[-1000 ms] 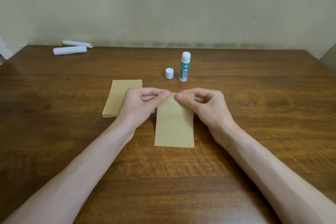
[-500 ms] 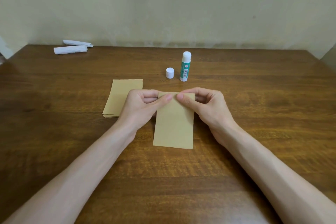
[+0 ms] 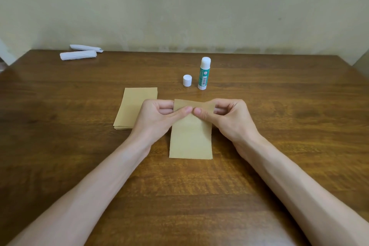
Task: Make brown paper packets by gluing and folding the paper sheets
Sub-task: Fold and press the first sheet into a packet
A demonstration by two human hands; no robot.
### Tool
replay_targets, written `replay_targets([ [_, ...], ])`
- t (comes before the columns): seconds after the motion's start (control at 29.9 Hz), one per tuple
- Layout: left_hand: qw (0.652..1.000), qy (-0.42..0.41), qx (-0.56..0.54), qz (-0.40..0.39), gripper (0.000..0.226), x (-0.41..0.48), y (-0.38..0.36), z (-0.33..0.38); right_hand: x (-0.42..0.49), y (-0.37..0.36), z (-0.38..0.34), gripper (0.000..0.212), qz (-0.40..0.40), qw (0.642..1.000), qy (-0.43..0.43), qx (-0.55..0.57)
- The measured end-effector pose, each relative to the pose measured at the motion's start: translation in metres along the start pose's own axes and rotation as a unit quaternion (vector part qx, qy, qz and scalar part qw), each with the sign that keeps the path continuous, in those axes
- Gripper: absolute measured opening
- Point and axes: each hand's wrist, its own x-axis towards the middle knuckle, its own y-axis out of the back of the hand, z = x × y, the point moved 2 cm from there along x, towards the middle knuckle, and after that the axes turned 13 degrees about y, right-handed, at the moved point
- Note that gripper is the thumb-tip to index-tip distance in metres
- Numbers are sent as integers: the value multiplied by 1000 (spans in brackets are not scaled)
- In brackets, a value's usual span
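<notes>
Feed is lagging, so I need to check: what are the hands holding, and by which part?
Both the left hand and the right hand pinch the single brown paper sheet at its far top edge, thumbs nearly meeting on top.

Curled, thumbs close — left hand (image 3: pixel 157 120), right hand (image 3: pixel 231 120)

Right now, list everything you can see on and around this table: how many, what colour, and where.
paper sheet: one, brown, table centre, far edge lifted
paper stack: one stack, brown, left of the sheet, partly behind the left hand
glue stick: one, green and white, upright beyond the sheet
cap: one, white, just left of the glue stick
paper rolls: two, white, far left corner
table: one, dark brown wood
wall: pale, behind the table
left hand: one, pinches the sheet's far edge
right hand: one, pinches the same edge
</notes>
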Motion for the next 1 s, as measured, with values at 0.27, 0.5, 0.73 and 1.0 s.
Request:
replay_targets([
  [0.27, 1000, 1, 4, 6, 17, 2, 2, 1, 2, 1, 2, 20, 13, 1000, -9, -1],
  [0.5, 999, -8, 41, 24, 10, 10, 10, 2, 4, 7, -2, 18, 22, 999, -40, 16],
  [0.73, 999, -1, 33, 18, 19, 11, 9, 3, 4, 9, -5, 13, 37, 999, -28, -2],
  [1.0, 1000, -15, 17, 17, 11, 10, 7, 1, 1, 2, -2, 31, 18, 999, -13, 27],
])
